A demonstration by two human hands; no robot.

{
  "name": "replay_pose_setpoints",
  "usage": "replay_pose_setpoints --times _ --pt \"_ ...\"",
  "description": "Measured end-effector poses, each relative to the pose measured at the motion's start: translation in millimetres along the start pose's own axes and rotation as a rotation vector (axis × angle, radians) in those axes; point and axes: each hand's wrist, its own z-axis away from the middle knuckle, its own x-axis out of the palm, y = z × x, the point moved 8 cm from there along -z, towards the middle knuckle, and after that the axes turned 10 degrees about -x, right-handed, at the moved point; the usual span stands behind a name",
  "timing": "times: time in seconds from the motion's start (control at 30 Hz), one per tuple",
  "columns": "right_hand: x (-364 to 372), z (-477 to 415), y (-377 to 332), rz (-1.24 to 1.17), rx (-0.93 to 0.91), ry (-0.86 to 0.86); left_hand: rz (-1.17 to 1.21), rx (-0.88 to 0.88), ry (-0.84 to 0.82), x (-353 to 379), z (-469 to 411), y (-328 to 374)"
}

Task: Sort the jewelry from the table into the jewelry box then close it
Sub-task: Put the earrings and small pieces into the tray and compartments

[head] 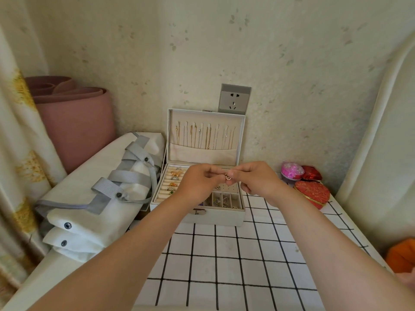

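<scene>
Mid-sort: gold heart-shaped charm (228, 177) pinched between the curled fingertips of left hand (198, 184) and right hand (256, 179), just above the open jewelry box (215, 217). Likely next: lowering it into a free compartment right below the fingers, with a careful release.

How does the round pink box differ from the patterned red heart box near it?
The pink box is round and domed; the red heart box is heart-shaped, flatter and gold-rimmed. The pink box sits farther back, the red heart box farther forward. Both look shut.
</scene>
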Motion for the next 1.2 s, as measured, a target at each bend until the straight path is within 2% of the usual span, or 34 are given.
replay_pose_setpoints --times 0.3,0.5,0.67,0.83,0.97,1.2 --pt "-4 2 3 0.060 0.033 -0.046 -0.055 -0.076 -0.122 7 -2 -8" --pt "-3 0 13 0.203 0.076 -0.081 -0.510 0.050 -0.095 24 3 -15" --pt "0 -4 18 0.355 0.063 -0.105 -0.782 0.259 0.023 24 9 -3" --pt "3 -5 22 0.416 0.058 -0.147 -0.776 0.254 -0.047 20 5 -5" --pt "11 -5 24 0.451 0.043 -0.177 -0.827 0.272 -0.016 14 4 -3" --pt "22 -5 26 0.643 0.020 -0.230 -0.879 0.347 -0.081 21 12 -4"
